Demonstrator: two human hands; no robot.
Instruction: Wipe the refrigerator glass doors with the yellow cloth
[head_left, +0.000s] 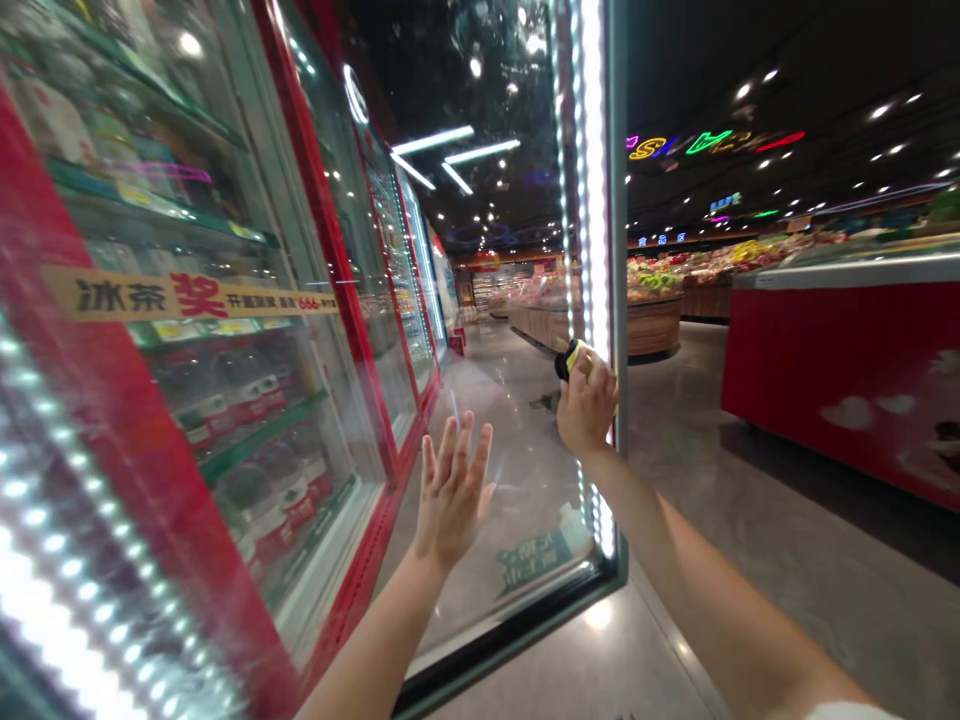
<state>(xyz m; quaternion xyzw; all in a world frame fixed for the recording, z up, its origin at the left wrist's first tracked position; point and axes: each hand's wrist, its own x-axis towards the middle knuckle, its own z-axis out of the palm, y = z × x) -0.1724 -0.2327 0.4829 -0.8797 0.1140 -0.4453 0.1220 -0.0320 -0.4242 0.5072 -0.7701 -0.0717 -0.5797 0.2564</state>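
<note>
A glass cooler door (517, 595) stands swung out in front of me, with a bright strip of lights (595, 230) down its edge. My left hand (452, 490) is raised before the glass, fingers stretched and apart, holding nothing. Whether its palm touches the pane, I cannot tell. At the lit edge of the door, my right hand (589, 405) is closed around a small black and yellow object (568, 360). The fingers cover most of that object, so its kind does not show.
On the left, a red-framed cooler (360, 560) holds rows of bottles (277, 500) on glass shelves. A yellow printed strip (195, 296) crosses its front. A red chest freezer (832, 380) stands at the right. Farther back is a wood-sided produce stand (652, 325).
</note>
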